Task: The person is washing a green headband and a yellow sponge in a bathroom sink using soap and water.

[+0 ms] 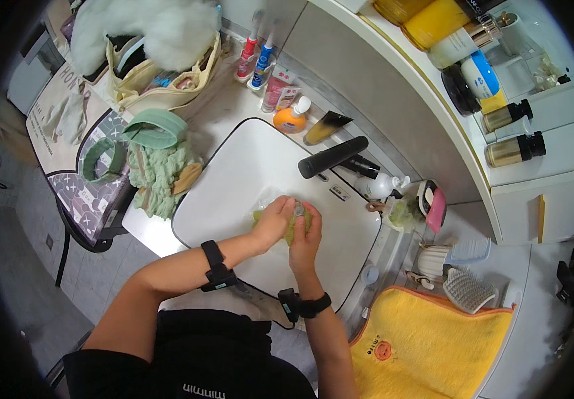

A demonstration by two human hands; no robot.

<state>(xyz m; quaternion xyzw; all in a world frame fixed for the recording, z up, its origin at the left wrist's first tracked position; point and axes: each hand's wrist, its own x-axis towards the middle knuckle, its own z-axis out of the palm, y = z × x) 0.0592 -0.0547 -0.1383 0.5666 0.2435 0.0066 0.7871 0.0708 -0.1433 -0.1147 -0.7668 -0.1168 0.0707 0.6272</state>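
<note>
Over the basin of a white washbasin [227, 164], my left hand [273, 223] and my right hand [308, 239] are close together. Between them is a small yellow-green item [292, 233], gripped by both hands; the fingers cover much of it, and whether it is cloth or sponge I cannot tell. A small greyish round piece [298, 209] shows between the fingertips at its top. Part of something green also shows left of my left hand. Behind the hands, a clear, shiny patch, water or thin plastic, lies on the basin floor. The black faucet [334, 157] reaches over the basin from its far right side.
Along the back stand electric toothbrushes [261, 67], an orange pump bottle [291, 118] and a white pump bottle [379, 185]. Green headbands [155, 128] lie left of the basin. A yellow towel [431, 344] hangs at right, below a grey hairbrush [469, 290]. A shelf with bottles juts overhead.
</note>
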